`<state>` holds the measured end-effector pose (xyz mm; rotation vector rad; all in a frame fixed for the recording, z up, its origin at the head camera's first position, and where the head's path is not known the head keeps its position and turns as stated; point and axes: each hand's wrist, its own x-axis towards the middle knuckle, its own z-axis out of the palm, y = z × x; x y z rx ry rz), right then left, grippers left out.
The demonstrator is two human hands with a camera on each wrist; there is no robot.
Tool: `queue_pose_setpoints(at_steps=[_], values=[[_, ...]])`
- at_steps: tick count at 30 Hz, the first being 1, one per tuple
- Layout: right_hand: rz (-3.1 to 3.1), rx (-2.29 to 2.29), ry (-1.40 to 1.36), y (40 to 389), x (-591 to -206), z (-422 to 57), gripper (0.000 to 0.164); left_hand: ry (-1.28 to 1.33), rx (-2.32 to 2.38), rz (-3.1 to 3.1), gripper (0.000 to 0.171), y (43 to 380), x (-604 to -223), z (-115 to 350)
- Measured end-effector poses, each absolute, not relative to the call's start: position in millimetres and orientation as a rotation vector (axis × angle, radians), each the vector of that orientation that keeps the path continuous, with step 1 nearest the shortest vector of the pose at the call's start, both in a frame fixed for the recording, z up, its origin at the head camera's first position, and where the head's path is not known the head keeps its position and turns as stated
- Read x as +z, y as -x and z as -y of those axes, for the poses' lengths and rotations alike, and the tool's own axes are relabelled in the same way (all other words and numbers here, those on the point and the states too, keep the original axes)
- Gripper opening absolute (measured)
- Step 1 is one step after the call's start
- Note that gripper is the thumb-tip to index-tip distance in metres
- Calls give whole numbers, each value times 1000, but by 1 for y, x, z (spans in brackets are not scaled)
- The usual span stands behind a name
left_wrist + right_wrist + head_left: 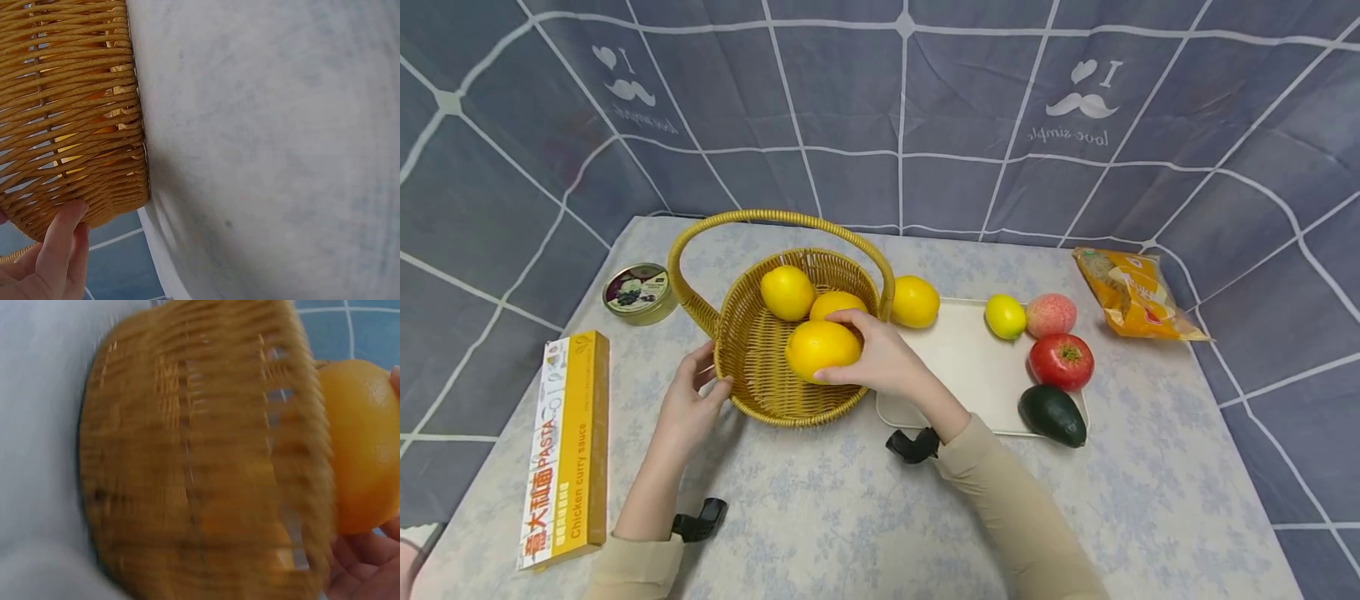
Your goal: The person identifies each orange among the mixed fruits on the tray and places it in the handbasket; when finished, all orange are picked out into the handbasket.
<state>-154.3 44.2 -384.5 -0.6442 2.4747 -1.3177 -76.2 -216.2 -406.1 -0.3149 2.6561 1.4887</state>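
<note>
A round wicker basket [765, 379] with a tall arched handle stands on the table. Inside lie two yellow-orange fruits, one a rounded orange [787, 292], the other an orange [838, 305] partly covered by my right hand. My right hand [880, 354] grips another orange [822, 350] between thumb and fingers, over the basket's opening. In the right wrist view this orange [359, 447] shows beyond the rim. On the basket's left side my left hand [692, 400] holds the rim; in the left wrist view its fingers [59, 240] touch the woven outer wall.
A white tray [958, 358] to the right holds a lemon [1005, 317], a peach [1051, 316], a red tomato-like fruit [1062, 362] and an avocado [1052, 415]. Another orange [915, 302] sits by its corner. An orange packet [1138, 296], a tin [640, 293] and a pasta box [565, 446] lie around.
</note>
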Motion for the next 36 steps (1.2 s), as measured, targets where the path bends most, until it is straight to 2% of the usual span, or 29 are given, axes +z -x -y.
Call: queue_pose_setpoints(at_steps=[18, 22, 28, 36], values=[[-2630, -1018, 637, 155, -410, 37, 79, 326, 1523, -2697, 62, 76, -409, 212], [-2647, -983, 598, 157, -412, 43, 81, 316, 1527, -2685, 63, 75, -409, 213], [-2631, -894, 695, 160, -409, 43, 83, 297, 1504, -2697, 63, 75, -410, 215], [-2569, -951, 698, 159, -405, 35, 77, 298, 1504, -2695, 63, 77, -410, 216]])
